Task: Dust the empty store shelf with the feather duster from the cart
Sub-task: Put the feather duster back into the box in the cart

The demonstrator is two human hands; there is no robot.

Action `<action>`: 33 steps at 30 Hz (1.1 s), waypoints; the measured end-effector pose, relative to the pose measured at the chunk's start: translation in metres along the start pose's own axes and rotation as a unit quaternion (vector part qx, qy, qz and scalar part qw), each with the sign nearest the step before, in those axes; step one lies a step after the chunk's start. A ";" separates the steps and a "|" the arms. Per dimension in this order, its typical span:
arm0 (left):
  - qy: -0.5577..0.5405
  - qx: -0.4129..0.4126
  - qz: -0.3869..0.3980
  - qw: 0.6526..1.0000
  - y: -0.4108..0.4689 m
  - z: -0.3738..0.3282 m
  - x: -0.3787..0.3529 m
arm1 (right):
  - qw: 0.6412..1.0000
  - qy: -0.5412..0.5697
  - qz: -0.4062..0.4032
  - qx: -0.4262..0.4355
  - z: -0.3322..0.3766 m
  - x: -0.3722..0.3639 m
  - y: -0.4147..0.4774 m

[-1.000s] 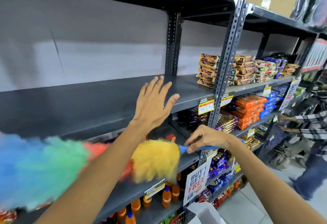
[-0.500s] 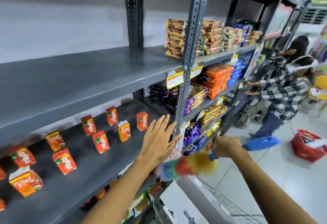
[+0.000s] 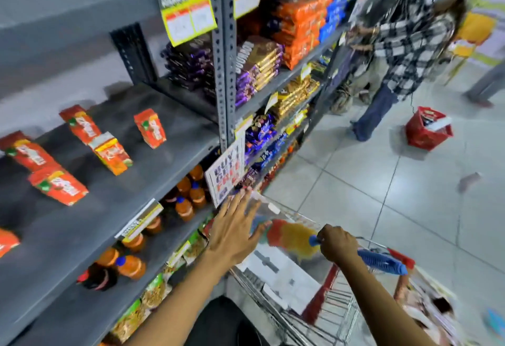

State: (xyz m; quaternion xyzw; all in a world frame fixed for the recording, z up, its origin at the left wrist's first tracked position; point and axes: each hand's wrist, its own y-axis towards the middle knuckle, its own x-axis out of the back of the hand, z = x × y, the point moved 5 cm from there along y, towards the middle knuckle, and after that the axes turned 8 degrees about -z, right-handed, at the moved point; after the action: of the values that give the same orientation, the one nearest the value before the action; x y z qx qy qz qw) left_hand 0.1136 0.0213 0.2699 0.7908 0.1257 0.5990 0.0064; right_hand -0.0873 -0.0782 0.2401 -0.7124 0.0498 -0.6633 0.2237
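Head view: right hand [image 3: 334, 243] is clenched on the blue ribbed plastic handle [image 3: 381, 261] of the rainbow-coloured feather duster [image 3: 291, 237], whose fluffy head hangs over the wire shopping cart [image 3: 322, 315], just off the grey metal shelving [image 3: 153, 189]. Left hand [image 3: 232, 232] is empty, fingers [image 3: 240, 203] spread flat, hovering beside the duster head and the shelf edge near the "buy 1 get 1" sign [image 3: 226, 174]. Duster looks light with a soft, floppy head and a stiff handle, so I'd grip the ribbed handle only, not the feathers.
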 end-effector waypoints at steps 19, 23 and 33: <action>0.038 -0.050 0.191 0.980 0.028 -0.015 -0.287 | 0.982 0.127 0.044 -0.136 -0.063 -0.255 0.115; 0.054 -0.056 0.221 0.972 0.016 -0.011 -0.327 | 0.978 0.127 0.054 -0.155 -0.075 -0.296 0.121; 0.061 -0.062 0.277 0.957 -0.004 -0.007 -0.359 | 0.974 0.120 0.074 -0.176 -0.087 -0.327 0.132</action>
State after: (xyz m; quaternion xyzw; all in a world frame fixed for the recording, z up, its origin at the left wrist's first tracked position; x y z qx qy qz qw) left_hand 0.0161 -0.0499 -0.0687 0.7544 -0.1353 0.6313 -0.1185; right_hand -0.1793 -0.0984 -0.1111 -0.6504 0.2448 -0.7063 0.1350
